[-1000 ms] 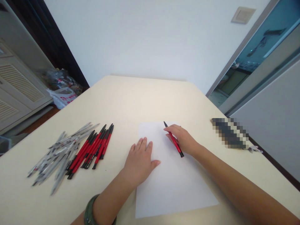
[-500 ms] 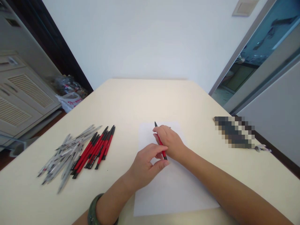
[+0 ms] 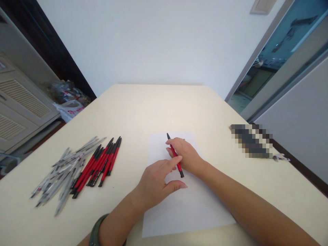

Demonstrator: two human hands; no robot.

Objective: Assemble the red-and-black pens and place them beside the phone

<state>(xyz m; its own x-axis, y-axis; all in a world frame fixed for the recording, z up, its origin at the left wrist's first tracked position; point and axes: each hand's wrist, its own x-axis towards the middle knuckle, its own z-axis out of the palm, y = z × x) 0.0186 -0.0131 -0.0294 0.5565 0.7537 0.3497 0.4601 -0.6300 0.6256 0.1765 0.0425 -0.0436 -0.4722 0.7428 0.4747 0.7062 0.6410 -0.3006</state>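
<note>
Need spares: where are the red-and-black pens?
Head view: the red-and-black plastic pens lie left on the cream table, between the clear pens and the white paper sheet.

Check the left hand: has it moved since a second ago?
Yes. The left hand lay flat at the left edge of the white sheet; it has reached rightward over the sheet, fingers now at the red pen held in the right hand.
</note>
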